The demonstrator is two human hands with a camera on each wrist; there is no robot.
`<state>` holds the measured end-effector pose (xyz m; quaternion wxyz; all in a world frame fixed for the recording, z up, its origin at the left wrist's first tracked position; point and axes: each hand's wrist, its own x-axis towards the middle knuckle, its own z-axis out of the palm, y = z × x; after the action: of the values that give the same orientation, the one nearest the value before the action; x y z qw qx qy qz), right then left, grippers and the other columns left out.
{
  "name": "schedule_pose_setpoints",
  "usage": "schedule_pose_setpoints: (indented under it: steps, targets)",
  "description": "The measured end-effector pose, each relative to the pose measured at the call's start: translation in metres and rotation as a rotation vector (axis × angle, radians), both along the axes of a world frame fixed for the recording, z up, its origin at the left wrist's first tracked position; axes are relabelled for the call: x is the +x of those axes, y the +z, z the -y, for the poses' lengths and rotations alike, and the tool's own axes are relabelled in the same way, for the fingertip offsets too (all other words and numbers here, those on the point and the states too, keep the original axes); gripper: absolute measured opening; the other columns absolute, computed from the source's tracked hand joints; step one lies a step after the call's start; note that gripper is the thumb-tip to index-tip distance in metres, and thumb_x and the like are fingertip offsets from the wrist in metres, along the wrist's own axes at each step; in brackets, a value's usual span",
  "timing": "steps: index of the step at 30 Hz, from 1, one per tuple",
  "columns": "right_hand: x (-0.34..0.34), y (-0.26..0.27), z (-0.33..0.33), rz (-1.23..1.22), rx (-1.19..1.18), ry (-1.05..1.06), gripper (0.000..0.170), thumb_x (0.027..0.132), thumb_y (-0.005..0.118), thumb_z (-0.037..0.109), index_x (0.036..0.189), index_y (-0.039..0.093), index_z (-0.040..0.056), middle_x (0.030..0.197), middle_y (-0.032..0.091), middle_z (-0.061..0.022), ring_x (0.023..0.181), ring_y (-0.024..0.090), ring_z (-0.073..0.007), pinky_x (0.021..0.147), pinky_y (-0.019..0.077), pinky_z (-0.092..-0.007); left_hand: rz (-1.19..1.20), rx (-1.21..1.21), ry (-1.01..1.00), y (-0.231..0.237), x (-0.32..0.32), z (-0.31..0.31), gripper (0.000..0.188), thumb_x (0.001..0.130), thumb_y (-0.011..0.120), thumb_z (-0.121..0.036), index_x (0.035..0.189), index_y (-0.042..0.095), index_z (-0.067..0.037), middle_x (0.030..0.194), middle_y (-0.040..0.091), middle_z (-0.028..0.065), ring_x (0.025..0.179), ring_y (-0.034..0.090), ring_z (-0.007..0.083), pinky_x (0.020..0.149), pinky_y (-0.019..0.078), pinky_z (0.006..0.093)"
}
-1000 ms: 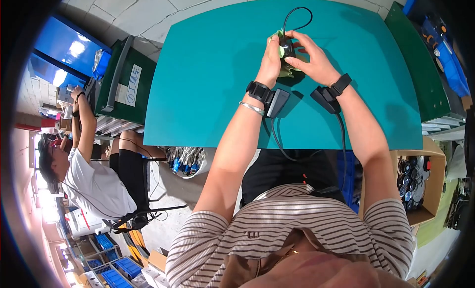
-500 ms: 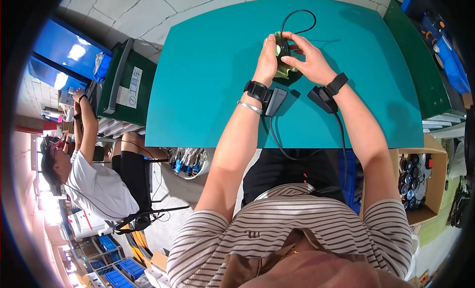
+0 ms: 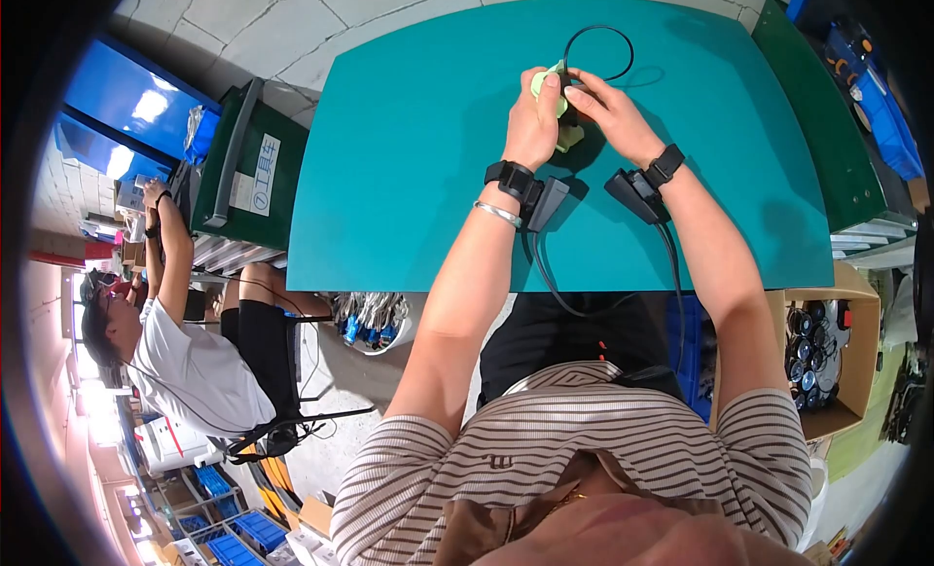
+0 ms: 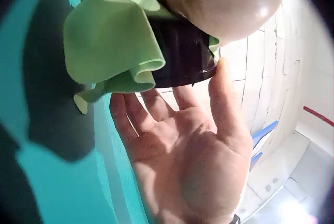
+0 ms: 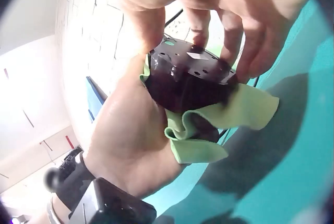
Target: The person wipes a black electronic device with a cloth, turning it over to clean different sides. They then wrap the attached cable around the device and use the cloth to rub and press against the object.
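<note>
In the head view, both hands hold a round black device over the back of the table. The left hand (image 3: 532, 126) grips it with a light green cloth (image 3: 569, 138), its thumb in front. The right hand (image 3: 626, 128) pinches the other side. The right wrist view shows small holes and a pale label on the device (image 5: 188, 70), with the right fingers (image 5: 229, 36) at its rim and the cloth (image 5: 248, 106) folded beneath, against the left palm (image 5: 128, 125). In the left wrist view, the cloth (image 4: 112, 36) hangs beside the dark side of the device (image 4: 182, 52).
A black cable (image 3: 630, 52) loops from the device above the green table (image 3: 409, 157). Wrist cameras trail cables towards the lap. A cardboard box (image 3: 856, 371) of round black parts stands at lower right. A person in a white shirt (image 3: 195, 371) sits at left, near a green cabinet (image 3: 238, 177).
The device has been turned in the hands, and the left thumb has come round to its near side. More pale green cloth shows at the left, and the cable loop has shifted right.
</note>
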<state>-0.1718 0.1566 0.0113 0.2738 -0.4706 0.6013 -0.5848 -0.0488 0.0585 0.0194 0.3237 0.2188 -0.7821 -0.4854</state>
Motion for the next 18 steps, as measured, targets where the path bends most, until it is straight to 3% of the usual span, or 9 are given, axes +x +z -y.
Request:
schedule_pose_setpoints:
  steps: [1, 3, 7, 11, 14, 16, 18]
  targets:
    - [0.0, 0.001, -0.001, 0.0, -0.001, -0.002, 0.058, 0.093, 0.057, 0.044, 0.135, 0.046, 0.0048, 0.118, 0.058, -0.0087, 0.104, 0.059, -0.0177, 0.09, 0.0465, -0.0305, 0.017, -0.031, -0.01, 0.002, 0.001, -0.001, 0.059, 0.098, 0.031, -0.055, 0.124, 0.044, -0.004, 0.106, 0.06, 0.0183, 0.099, 0.059, 0.0288, 0.086, 0.0454, 0.0366]
    - [-0.001, 0.005, -0.004, 0.245, 0.036, 0.069, 0.057, 0.094, 0.054, 0.045, 0.134, 0.049, 0.005, 0.117, 0.058, -0.0063, 0.102, 0.058, -0.0153, 0.089, 0.0459, -0.0287, 0.016, -0.093, -0.012, -0.001, -0.001, 0.0, 0.058, 0.098, 0.031, -0.055, 0.124, 0.044, -0.004, 0.105, 0.061, 0.019, 0.098, 0.06, 0.0301, 0.085, 0.0457, 0.0368]
    - [-0.006, 0.005, -0.005, 0.359, 0.073, 0.082, 0.055, 0.093, 0.055, 0.047, 0.13, 0.051, 0.0059, 0.114, 0.059, -0.0044, 0.096, 0.057, -0.0134, 0.085, 0.0468, -0.0277, 0.054, -0.127, -0.026, 0.001, -0.001, -0.003, 0.057, 0.098, 0.034, -0.053, 0.124, 0.044, -0.005, 0.104, 0.061, 0.02, 0.096, 0.061, 0.032, 0.083, 0.0463, 0.0377]
    - [0.003, 0.006, -0.004, 0.246, 0.121, -0.02, 0.056, 0.091, 0.055, 0.05, 0.126, 0.054, 0.0062, 0.115, 0.058, -0.0052, 0.094, 0.058, -0.0137, 0.082, 0.0482, -0.0284, 0.052, -0.019, 0.005, -0.002, -0.004, -0.004, 0.051, 0.098, 0.034, -0.049, 0.12, 0.045, -0.004, 0.102, 0.062, 0.0235, 0.096, 0.061, 0.039, 0.083, 0.0468, 0.0416]
    - [0.003, -0.002, -0.002, 0.127, 0.131, -0.014, 0.06, 0.09, 0.055, 0.052, 0.128, 0.052, 0.0051, 0.12, 0.055, -0.0099, 0.099, 0.058, -0.0182, 0.085, 0.0481, -0.0301, -0.017, 0.098, -0.028, -0.023, -0.012, 0.011, 0.054, 0.098, 0.031, -0.051, 0.123, 0.045, -0.004, 0.107, 0.061, 0.0213, 0.101, 0.06, 0.0343, 0.087, 0.0453, 0.0385]
    - [0.004, -0.009, 0.001, -0.122, 0.02, -0.076, 0.064, 0.09, 0.056, 0.052, 0.132, 0.049, 0.0043, 0.124, 0.052, -0.0146, 0.103, 0.058, -0.0226, 0.089, 0.0469, -0.0325, -0.101, 0.321, -0.091, -0.021, -0.012, 0.013, 0.058, 0.098, 0.03, -0.053, 0.126, 0.044, -0.004, 0.113, 0.058, 0.0175, 0.106, 0.057, 0.028, 0.092, 0.0427, 0.0352]
    - [0.002, -0.009, 0.0, -0.107, 0.04, -0.05, 0.067, 0.089, 0.057, 0.053, 0.134, 0.047, 0.0036, 0.127, 0.05, -0.0181, 0.107, 0.056, -0.0252, 0.093, 0.0452, -0.0348, -0.102, 0.374, -0.107, -0.021, -0.012, 0.013, 0.059, 0.098, 0.031, -0.054, 0.128, 0.044, -0.004, 0.117, 0.056, 0.0148, 0.109, 0.053, 0.0236, 0.094, 0.0406, 0.0334]
